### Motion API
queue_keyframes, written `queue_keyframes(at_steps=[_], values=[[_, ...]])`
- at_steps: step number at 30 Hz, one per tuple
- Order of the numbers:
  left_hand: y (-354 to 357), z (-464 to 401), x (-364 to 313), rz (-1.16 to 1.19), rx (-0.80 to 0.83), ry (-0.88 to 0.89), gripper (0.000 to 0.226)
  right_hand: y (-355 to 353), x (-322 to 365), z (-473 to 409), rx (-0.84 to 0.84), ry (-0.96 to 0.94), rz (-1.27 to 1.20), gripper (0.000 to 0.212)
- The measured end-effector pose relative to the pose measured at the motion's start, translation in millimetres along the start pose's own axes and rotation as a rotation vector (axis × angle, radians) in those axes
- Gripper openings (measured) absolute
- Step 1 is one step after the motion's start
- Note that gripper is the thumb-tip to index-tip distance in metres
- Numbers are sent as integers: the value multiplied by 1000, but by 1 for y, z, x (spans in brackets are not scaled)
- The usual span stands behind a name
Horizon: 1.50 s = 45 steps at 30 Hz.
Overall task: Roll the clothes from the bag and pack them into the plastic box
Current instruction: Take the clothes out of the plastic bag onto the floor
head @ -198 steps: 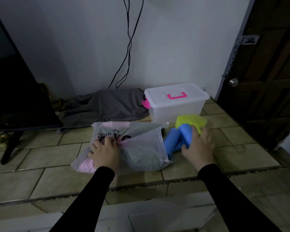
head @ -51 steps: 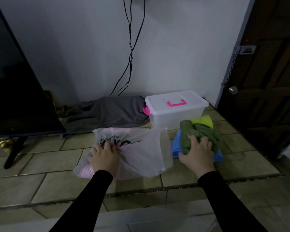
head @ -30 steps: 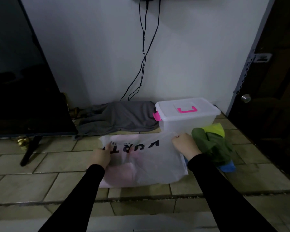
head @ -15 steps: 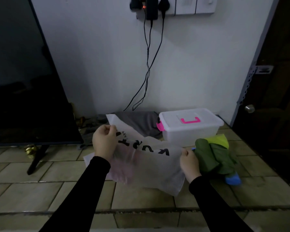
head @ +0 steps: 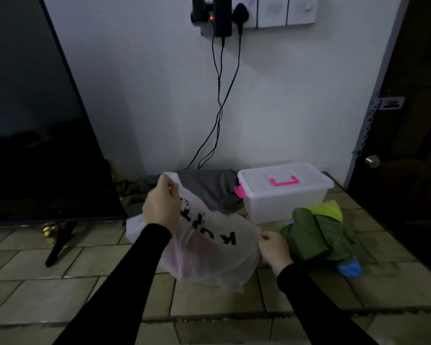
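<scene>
Fingers point(head: 168, 192) of the left hand point(head: 161, 207) pinch the top edge of the white bag point(head: 209, 247), raised up; fingers of the right hand point(head: 275, 250) pinch its other edge, lower, near the floor point(head: 60, 295). Change: a second ago the bag lay flat on the tiles with both hands at its mouth, now it is lifted and tilted, mouth end high on the left. Something pink shows through the plastic, sagging to the bottom. Likely shaking out or checking the last item.

Pulled-out clothes sit in a pile point(head: 319, 235) just right of the right hand: green on top, yellow behind, blue under. None rolled yet. The plastic box point(head: 281, 192) stands behind the pile, lid shut, pink handle. Grey cloth point(head: 209, 190) lies by the wall, left of the box.
</scene>
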<state>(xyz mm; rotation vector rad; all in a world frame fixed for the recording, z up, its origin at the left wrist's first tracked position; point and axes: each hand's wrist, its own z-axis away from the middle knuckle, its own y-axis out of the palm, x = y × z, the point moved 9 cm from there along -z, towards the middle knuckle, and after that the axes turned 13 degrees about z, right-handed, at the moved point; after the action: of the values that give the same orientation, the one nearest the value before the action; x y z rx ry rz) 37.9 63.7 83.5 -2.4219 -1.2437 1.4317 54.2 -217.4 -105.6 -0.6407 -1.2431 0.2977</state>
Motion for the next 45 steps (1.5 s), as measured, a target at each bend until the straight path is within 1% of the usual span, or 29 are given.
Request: queue_keyframes(at_steps=[3,6,9,10,13,15,16,17,19,20,23,24,25,26,27,28,29,30,32,33,35,37,39,41,43,44,45], values=[[-2,-2,-16,-5,-15,111,17,-3,10,4,-9,-17,12,27],[-3,-10,-16,-58,-8,86,14,0,12,6,-6,-32,21,36],[-6,-10,-31,-54,-31,218,16,0,18,10,14,-38,22,23],[-8,-9,-33,-65,-42,233,15,2,19,11,23,-38,26,23],[-10,-8,-27,-93,-48,192,16,7,18,8,27,-50,50,26],[-8,-6,-29,-82,-42,245,15,7,22,8,17,-56,22,21],[-6,-6,-26,-101,-31,248,15,8,23,7,11,-59,25,22],[0,-6,-19,-143,19,209,16,12,21,6,23,-68,41,27],[16,-4,2,-249,189,60,20,15,19,4,41,-80,39,33],[19,-1,12,-262,231,-21,28,15,19,5,47,-83,28,34],[15,11,46,-250,233,-292,79,12,25,10,53,-100,4,26],[16,19,58,-256,257,-368,85,13,25,12,68,-83,-25,21],[20,25,70,-295,317,-396,80,16,24,13,87,-70,-54,20],[26,31,78,-396,417,-377,68,17,24,14,102,-66,-69,20],[29,34,84,-424,453,-364,56,18,25,15,107,-71,-70,20],[32,34,91,-455,489,-347,49,18,27,16,112,-82,-70,18],[35,32,96,-465,513,-333,48,18,28,16,111,-94,-69,15],[38,30,99,-440,525,-335,47,15,31,17,103,-109,-60,13],[39,27,112,-267,489,-419,42,8,35,15,78,-133,-25,12],[40,30,116,-218,478,-447,38,5,36,14,67,-144,-12,12],[54,46,127,-220,568,-462,30,-2,39,12,51,-168,23,15],[67,59,130,-320,626,-415,25,-6,43,14,41,-204,74,19],[65,57,118,-465,577,-355,24,-9,45,15,33,-216,100,21],[57,45,98,-523,466,-289,22,-10,44,15,32,-204,92,22],[54,33,91,-493,396,-275,21,-10,42,15,49,-195,79,21],[53,31,91,-456,367,-302,25,-9,41,16,57,-201,81,20],[53,31,89,-412,341,-331,33,-8,41,16,65,-215,76,18]])
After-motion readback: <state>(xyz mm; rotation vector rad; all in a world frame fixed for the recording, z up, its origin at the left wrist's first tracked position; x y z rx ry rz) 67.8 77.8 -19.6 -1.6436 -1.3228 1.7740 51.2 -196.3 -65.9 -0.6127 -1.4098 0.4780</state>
